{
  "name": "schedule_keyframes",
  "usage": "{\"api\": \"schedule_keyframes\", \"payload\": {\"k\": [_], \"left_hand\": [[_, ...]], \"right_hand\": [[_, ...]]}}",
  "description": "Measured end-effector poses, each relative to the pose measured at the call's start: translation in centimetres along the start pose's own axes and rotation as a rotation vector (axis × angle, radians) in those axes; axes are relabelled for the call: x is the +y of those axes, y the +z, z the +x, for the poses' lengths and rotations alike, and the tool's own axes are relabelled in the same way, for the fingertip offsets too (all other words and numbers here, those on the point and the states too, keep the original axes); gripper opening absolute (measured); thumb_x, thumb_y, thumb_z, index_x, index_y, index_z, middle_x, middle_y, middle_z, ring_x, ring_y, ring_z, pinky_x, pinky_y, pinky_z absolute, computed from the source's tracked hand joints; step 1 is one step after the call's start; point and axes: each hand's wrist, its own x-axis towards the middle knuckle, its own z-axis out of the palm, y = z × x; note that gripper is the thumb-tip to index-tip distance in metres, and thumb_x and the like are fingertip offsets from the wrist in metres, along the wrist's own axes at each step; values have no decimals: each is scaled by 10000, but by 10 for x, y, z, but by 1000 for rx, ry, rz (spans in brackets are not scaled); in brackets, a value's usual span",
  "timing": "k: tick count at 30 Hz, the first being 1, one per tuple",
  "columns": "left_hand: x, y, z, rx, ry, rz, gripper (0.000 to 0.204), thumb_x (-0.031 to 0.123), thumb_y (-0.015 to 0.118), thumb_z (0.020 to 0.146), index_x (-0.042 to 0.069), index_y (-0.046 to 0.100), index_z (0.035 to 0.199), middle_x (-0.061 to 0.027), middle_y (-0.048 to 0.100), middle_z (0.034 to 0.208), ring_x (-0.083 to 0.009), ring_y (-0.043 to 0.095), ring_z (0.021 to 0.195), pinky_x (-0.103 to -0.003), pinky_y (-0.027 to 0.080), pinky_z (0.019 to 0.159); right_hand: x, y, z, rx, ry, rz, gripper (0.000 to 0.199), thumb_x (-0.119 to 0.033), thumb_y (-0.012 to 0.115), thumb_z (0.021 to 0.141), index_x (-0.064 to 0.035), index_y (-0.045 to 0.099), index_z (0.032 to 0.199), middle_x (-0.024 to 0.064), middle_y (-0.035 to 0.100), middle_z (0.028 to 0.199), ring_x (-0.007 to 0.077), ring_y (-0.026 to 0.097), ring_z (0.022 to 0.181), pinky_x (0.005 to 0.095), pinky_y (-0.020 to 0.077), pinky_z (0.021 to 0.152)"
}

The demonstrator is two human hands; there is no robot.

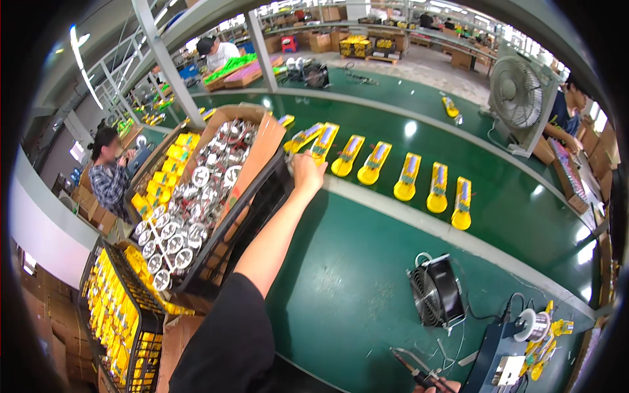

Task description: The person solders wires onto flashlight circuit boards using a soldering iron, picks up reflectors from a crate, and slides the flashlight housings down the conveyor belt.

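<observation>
My left hand [308, 173] reaches over the far edge of the green workbench, its fingers closed on the lower end of a yellow torch-shaped housing [325, 139] with a bluish part inside. Another such housing [303, 136] lies just left of it. To the right, a spaced row of similar yellow housings [407, 177] rests along the green conveyor surface [485, 170]. At the bottom edge my right hand [444, 386], partly cut off, grips a soldering iron [419, 375]; its tip points up and left.
At left, a black crate [262, 196] carries a cardboard box of silvery round reflectors [203, 177]; another crate [141, 354] holds yellow parts. A small black fan [435, 291], solder spool [533, 325] and blue soldering station [495, 354] stand at right. Beyond are a large fan [517, 92] and other people.
</observation>
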Motion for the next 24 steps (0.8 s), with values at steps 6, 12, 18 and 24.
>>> {"api": "schedule_keyframes", "payload": {"k": [6, 12, 18, 24], "left_hand": [[-13, 55, 48, -304, -174, 208, 472, 280, 741, 624, -26, 537, 921, -197, 562, 913, -319, 543, 890, -382, 454, 756], [52, 31, 54, 84, 284, -99, 515, 357, 718, 626, 43, 536, 993, -196, 477, 1136, -328, 456, 1050, -381, 409, 819], [107, 50, 46, -781, -105, 357, 701, 623, 606, 583, 161, 531, 1105, -179, 285, 1299, -348, 339, 1172, -477, 328, 912], [110, 65, 47, -729, -171, 376, 657, 519, 635, 609, 166, 518, 1151, -132, 348, 1208, -286, 361, 1111, -434, 372, 849]], "right_hand": [[-7, -5, 2, 2, 37, 38, 336, -316, 575, 777, 9, 489, 782, 82, 552, 655, 137, 514, 568, 269, 422, 547], [-8, -3, 4, 82, 113, 34, 362, -326, 581, 779, 9, 467, 856, 86, 558, 699, 135, 517, 591, 277, 428, 572], [-8, -3, 0, 53, 168, 80, 406, -315, 603, 776, -9, 414, 963, 106, 559, 804, 140, 525, 647, 286, 441, 619], [7, -4, 5, 50, 114, 123, 392, -301, 593, 790, -13, 411, 983, 118, 567, 863, 161, 546, 718, 302, 457, 683]]}}
